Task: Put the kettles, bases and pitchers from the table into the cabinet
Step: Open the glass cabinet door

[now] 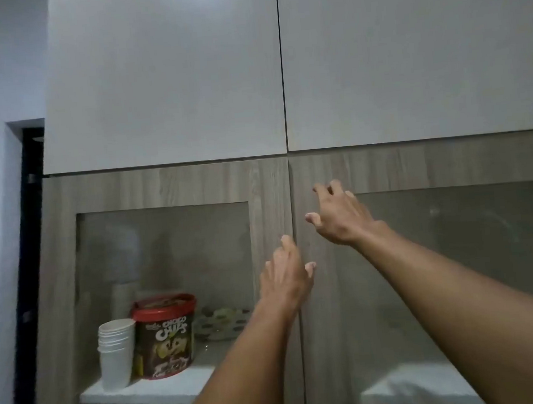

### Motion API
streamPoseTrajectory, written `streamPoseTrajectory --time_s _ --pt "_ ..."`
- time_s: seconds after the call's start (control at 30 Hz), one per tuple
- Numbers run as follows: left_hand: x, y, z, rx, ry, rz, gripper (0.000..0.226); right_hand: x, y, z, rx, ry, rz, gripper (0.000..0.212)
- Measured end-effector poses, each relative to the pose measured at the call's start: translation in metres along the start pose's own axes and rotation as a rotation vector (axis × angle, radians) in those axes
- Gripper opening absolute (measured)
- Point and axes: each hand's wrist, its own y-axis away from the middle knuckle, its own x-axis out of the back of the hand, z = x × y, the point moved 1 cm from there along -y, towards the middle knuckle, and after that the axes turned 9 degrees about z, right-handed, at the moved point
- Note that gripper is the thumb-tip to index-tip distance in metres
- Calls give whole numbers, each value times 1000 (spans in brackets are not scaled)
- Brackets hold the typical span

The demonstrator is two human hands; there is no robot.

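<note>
A tall cabinet fills the view, with two wood-grain doors that have glass panels: the left door (268, 201) and the right door (416, 166). Both doors are closed. My left hand (286, 274) reaches up to the inner edge of the left door, by the seam, fingers apart and empty. My right hand (337, 218) is raised higher against the right door's frame, fingers spread, holding nothing. No kettle, base, pitcher or table is in view.
Behind the left glass, a white shelf (152, 390) carries a stack of white paper cups (115, 353), a red-lidded Choco Chips tub (165, 336) and a patterned plate (221, 325). Two plain light upper doors (164, 75) are above. A dark doorway (31, 222) is left.
</note>
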Motion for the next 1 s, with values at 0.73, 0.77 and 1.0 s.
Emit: streamPoseTrajectory --time_s 0.73,0.77,1.0 --pt "-21 -22 8 198 291 57 53 28 -55 -20 -130 -155 33 102" --pt "-11 -10 13 199 327 60 47 40 -45 -23 -133 -158 45 105" --pt "69 96 86 95 499 143 41 149 46 -30 -224 -233 146 108"
